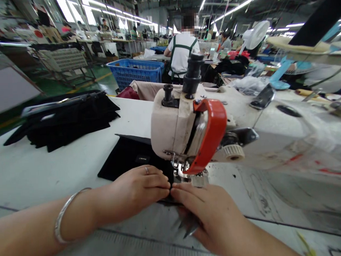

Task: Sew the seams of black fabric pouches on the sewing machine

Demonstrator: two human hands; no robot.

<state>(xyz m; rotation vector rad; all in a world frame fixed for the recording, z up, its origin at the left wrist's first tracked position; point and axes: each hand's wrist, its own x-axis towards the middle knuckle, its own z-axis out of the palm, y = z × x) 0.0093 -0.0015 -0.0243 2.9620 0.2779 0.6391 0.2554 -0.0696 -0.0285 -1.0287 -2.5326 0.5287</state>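
A black fabric piece (129, 152) with a small label lies on the sewing machine bed, its right part under the presser foot (185, 170). My left hand (136, 189), ring on one finger, presses its closed fingers on the near edge of the fabric; the thumb is hidden. My right hand (209, 208) meets it fingertip to fingertip at that edge, just in front of the needle area. Under my right palm a pointed metal tool (191, 230), which looks like thread snips, sticks out, blurred. The sewing machine head (170, 124) with its orange guard (215, 130) stands directly behind my hands.
A stack of black fabric pieces (72, 118) lies on the white table (77, 168) at left. A ruler scale (146, 244) runs along the near edge. Beyond stand a blue basket (137, 71), a person in a white shirt (183, 49) and a white fan (256, 33).
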